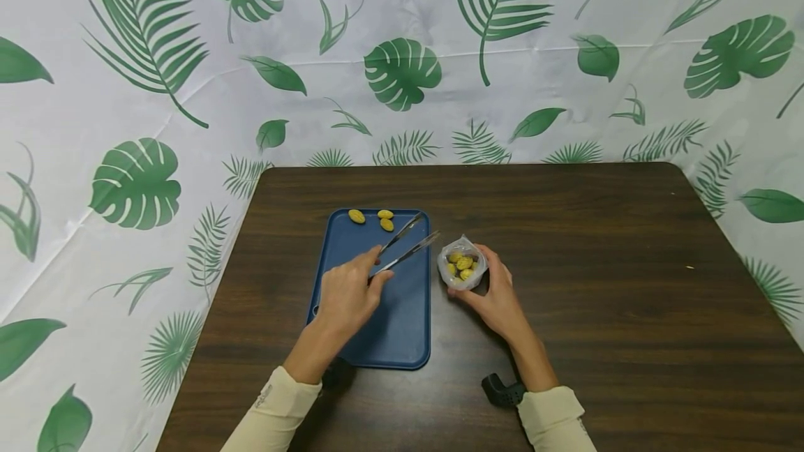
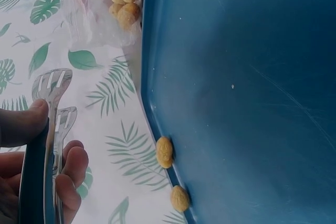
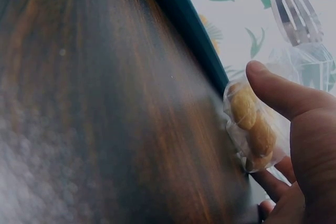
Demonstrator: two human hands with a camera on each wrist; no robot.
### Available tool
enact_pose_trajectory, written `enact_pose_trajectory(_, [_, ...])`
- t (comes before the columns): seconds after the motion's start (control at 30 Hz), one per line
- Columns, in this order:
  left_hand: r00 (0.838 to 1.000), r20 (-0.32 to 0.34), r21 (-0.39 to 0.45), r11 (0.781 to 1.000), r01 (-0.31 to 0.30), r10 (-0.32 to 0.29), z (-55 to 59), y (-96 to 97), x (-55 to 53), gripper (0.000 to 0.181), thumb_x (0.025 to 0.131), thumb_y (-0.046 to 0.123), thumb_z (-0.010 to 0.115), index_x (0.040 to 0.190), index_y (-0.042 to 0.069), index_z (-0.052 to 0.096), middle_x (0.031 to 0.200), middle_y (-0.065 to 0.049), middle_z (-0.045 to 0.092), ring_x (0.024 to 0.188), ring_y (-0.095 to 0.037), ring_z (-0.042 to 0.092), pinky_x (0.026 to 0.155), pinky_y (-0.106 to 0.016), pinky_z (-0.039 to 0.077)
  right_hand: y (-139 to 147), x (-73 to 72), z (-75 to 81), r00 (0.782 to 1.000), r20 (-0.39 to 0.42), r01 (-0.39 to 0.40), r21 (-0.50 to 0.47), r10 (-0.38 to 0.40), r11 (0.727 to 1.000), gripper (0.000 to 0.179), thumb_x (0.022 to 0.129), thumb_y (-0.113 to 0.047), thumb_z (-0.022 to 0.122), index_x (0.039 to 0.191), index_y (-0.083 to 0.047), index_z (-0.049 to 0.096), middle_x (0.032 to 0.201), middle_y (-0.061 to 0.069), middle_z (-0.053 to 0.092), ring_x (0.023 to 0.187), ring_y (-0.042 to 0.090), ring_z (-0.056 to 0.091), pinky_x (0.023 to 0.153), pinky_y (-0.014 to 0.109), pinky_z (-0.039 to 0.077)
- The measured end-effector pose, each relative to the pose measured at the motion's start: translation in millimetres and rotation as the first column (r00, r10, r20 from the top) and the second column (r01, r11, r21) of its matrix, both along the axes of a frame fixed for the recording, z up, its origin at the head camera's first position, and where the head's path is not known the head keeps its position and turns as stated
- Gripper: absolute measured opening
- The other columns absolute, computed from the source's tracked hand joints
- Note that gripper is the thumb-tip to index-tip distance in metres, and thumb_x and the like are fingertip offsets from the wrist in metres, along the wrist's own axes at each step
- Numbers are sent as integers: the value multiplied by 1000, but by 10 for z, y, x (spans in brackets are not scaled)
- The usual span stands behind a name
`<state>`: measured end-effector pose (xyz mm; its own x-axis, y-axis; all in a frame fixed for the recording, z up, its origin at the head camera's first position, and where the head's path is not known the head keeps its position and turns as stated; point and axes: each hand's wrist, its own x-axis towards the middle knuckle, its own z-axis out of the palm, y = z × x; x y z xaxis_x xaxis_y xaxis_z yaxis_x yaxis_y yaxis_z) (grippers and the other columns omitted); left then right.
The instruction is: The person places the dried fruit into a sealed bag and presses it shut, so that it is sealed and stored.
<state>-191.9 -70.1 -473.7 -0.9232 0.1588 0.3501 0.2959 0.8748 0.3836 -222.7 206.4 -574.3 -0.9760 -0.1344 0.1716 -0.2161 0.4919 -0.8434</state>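
My left hand (image 1: pixel 347 293) holds metal tongs (image 1: pixel 410 254) above the blue tray (image 1: pixel 402 326). The tips of the tongs stand apart with nothing between them, pointing toward the plastic bag (image 1: pixel 444 261). Thumb and fingers of my right hand (image 1: pixel 496 296) grip the clear bag from its right side, just right of the tray. Inside the upright, open-topped bag sit several yellow, ridged oval pieces (image 1: pixel 465 264); their exact kind is unclear. In the left wrist view, slotted ends (image 2: pixel 52 85) show on the tongs.
Along the tray's far edge lie three more yellow oval pieces, one at left (image 1: pixel 356 216) and two close together (image 1: pixel 386 224). The dark wooden table (image 1: pixel 597 284) extends to the right. Behind it hangs a white leaf-patterned cloth (image 1: pixel 339 103).
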Motion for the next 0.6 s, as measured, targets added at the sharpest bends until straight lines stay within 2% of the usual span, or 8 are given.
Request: enact_pose_trajectory(0.6, [998,40,-15,999,-50,51,-94,-43,-54,46,92,30,78,128,2,71,102,-7,80,54,-10,54,48,-24,42,9,-2,-14,1000,-9,0,-7,0,1000,96,78,-26,92,155,-15,36,154,16,49,145,44,35,119,67,16])
